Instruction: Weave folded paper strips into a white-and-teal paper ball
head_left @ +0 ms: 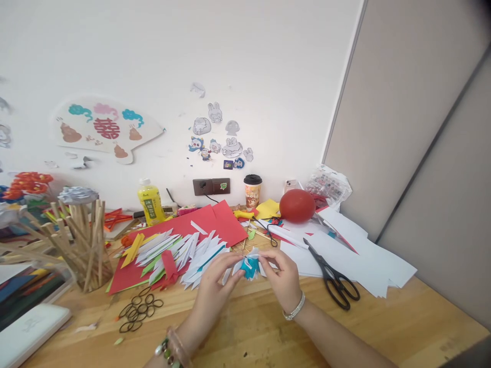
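While my scissors [325, 267] lie lower right, my left hand [218, 275] and right hand [283, 277] both pinch this blue-white paper [251, 268] mid-frame.

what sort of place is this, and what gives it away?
Likely a craft table, home or studio unclear: piled paper strips, black scissors and a hand-held blue-and-white paper piece.

A yellow bottle [150, 203] with a white cap stands left of a dark wall socket [202, 187]; right of it, a patterned cup [252, 194] (black-lidded) stands near a red balloon [297, 206]. Cartoon cutouts [232, 148] dot the white wall [268, 61] above.
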`<state>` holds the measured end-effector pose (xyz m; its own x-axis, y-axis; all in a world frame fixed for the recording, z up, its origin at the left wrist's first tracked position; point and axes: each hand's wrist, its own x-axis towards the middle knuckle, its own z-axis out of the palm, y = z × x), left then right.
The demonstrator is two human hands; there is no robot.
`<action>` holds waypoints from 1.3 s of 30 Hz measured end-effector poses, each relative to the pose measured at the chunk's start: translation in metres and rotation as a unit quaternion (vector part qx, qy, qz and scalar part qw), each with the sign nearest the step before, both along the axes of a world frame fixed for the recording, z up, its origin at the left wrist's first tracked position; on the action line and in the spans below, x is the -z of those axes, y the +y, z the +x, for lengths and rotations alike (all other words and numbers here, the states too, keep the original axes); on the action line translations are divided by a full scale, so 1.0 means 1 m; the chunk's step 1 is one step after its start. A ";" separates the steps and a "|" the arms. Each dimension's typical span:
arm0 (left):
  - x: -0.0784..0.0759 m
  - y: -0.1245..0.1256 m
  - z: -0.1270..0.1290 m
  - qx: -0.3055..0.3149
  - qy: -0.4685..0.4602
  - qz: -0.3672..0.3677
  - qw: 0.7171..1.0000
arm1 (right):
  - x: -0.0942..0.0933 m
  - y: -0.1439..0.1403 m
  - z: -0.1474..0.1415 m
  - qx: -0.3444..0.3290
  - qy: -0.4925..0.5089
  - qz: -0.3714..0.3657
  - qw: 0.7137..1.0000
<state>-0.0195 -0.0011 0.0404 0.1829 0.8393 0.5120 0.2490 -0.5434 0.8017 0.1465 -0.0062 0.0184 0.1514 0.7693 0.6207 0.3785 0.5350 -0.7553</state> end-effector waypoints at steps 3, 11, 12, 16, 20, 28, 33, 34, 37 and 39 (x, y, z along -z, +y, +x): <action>-0.005 -0.001 -0.002 -0.003 0.014 0.032 0.999 | 0.000 0.002 -0.001 -0.007 0.017 -0.019 1.000; 0.002 0.011 -0.009 -0.011 0.051 -0.008 0.999 | -0.010 0.003 -0.001 -0.069 -0.026 -0.051 0.996; 0.003 0.013 -0.009 -0.005 0.062 -0.022 0.998 | -0.012 0.001 0.000 -0.092 -0.039 -0.038 0.994; 0.005 0.015 -0.006 0.020 0.079 -0.061 0.995 | -0.015 0.001 -0.001 -0.175 -0.088 -0.036 0.980; 0.008 0.013 -0.003 0.005 0.074 -0.070 0.995 | -0.010 0.004 -0.002 -0.169 -0.077 -0.055 0.981; 0.007 0.010 -0.005 0.014 0.097 0.062 0.993 | -0.003 0.003 -0.004 -0.114 -0.072 0.020 0.991; 0.006 0.009 -0.006 0.007 0.105 0.143 0.984 | -0.002 0.003 -0.003 -0.109 -0.083 0.037 0.990; 0.006 0.009 -0.006 0.006 0.110 0.162 0.981 | -0.002 0.003 -0.004 -0.111 -0.086 0.033 0.990; 0.009 0.009 -0.006 -0.006 0.123 0.204 0.971 | -0.003 0.002 -0.004 -0.120 -0.092 0.018 0.988; 0.009 0.008 -0.006 -0.009 0.131 0.209 0.969 | -0.005 0.001 -0.005 -0.126 -0.092 0.007 0.988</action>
